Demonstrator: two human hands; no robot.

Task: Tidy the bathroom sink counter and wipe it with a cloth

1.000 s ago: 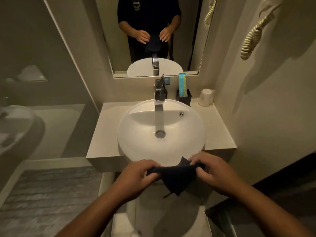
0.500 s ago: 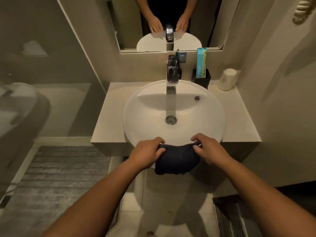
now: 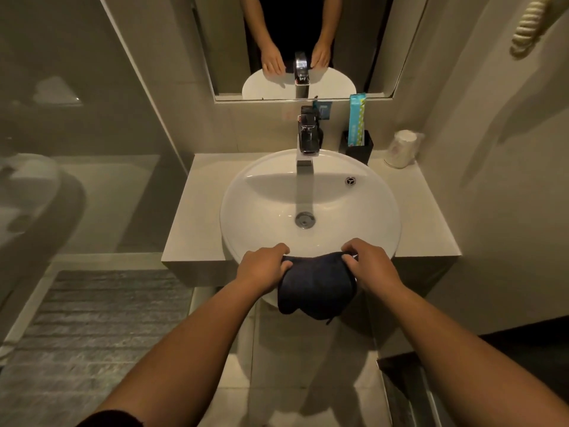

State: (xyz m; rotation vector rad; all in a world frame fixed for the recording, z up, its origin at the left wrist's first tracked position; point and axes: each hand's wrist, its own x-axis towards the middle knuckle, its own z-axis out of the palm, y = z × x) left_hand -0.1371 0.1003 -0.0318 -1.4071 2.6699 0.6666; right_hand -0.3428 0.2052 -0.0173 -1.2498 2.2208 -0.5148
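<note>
A dark navy cloth (image 3: 315, 288) hangs over the near rim of the round white sink (image 3: 264, 211). My left hand (image 3: 261, 268) grips its left top corner and my right hand (image 3: 368, 265) pinches its right top corner, both at the sink's front edge. The sink sits in a pale beige counter (image 3: 197, 211). At the back right of the counter stand a black holder (image 3: 361, 151) with a teal toothpaste box (image 3: 356, 120) and a wrapped white cup (image 3: 401, 149).
A chrome faucet (image 3: 308, 135) rises behind the basin, with a mirror (image 3: 308, 44) above it. A wall stands close on the right. A glass panel is on the left, and a grey ribbed mat (image 3: 92, 328) lies on the floor below.
Both hands carried the cloth forward from below the sink up onto its front rim. The view came closer to the counter and tilted down.
</note>
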